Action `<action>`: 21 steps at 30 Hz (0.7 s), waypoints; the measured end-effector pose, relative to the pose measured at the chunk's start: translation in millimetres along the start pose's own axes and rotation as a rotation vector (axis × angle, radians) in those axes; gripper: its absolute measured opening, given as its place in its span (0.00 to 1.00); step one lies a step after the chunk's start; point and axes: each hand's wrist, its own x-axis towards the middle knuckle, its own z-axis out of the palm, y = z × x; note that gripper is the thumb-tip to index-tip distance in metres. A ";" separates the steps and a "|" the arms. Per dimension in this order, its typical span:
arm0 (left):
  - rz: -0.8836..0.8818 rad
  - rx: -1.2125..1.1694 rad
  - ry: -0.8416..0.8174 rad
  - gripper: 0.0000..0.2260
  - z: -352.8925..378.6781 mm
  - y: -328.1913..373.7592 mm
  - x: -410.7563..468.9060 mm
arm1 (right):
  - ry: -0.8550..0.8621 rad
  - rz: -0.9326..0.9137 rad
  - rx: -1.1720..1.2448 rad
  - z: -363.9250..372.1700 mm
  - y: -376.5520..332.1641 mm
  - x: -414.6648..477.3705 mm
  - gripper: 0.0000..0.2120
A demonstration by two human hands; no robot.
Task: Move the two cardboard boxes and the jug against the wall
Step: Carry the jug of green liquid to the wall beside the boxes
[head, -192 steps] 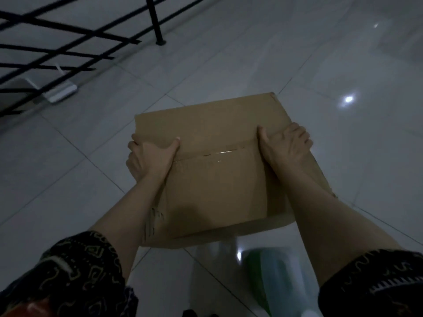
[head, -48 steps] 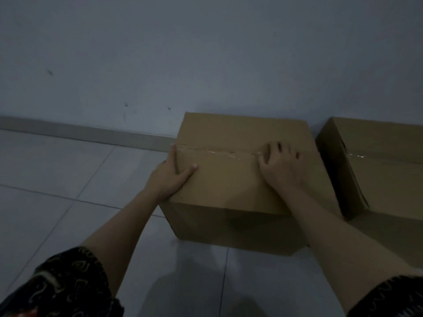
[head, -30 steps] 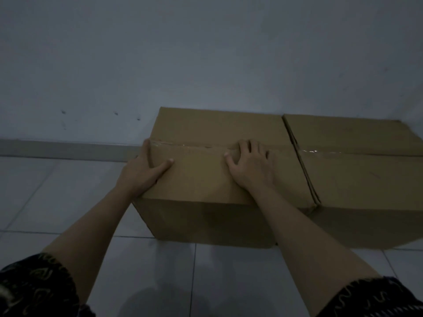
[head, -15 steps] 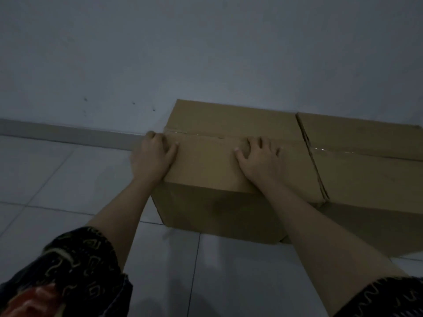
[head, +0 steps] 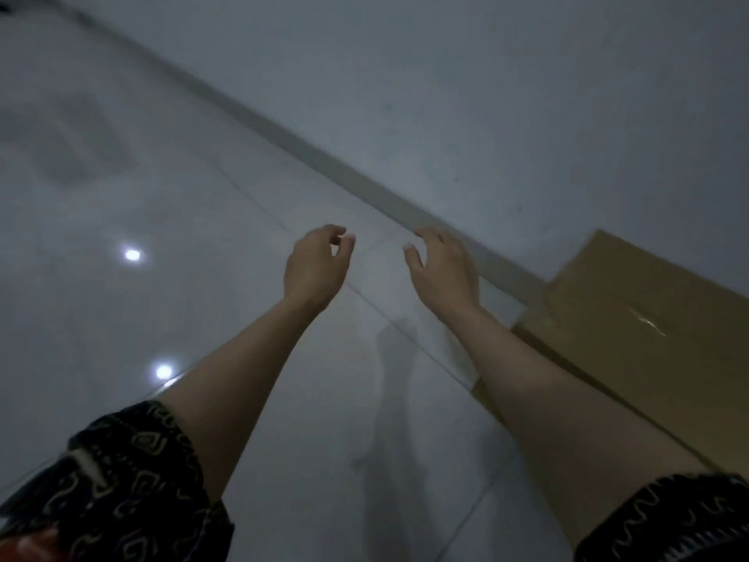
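A brown cardboard box (head: 632, 330) with a strip of clear tape on top sits on the floor at the right edge, its far side at the wall (head: 506, 95). My left hand (head: 316, 265) hovers over the bare floor with loosely curled fingers, holding nothing. My right hand (head: 444, 269) is spread open in the air, to the left of the box and apart from it. The second box and the jug are out of view.
Glossy grey floor tiles (head: 162, 204) stretch to the left, with two bright light reflections. A grey skirting strip (head: 364, 184) runs diagonally along the foot of the wall. The view is tilted and dim.
Both hands have come off the box top and lifted to the left. The view has swung left and tilted, so only one box shows at the right edge.
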 end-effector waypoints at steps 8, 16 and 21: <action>-0.258 0.061 0.258 0.16 -261.3 -20.4 -40.0 | -0.230 -0.299 0.093 -22.9 -260.1 -25.9 0.20; -0.572 0.077 0.491 0.15 -456.9 -59.5 -179.8 | -0.473 -0.531 0.149 -33.2 -443.2 -140.3 0.20; -0.734 0.116 0.616 0.15 -566.2 -104.6 -290.2 | -0.611 -0.699 0.157 -22.0 -563.6 -243.9 0.20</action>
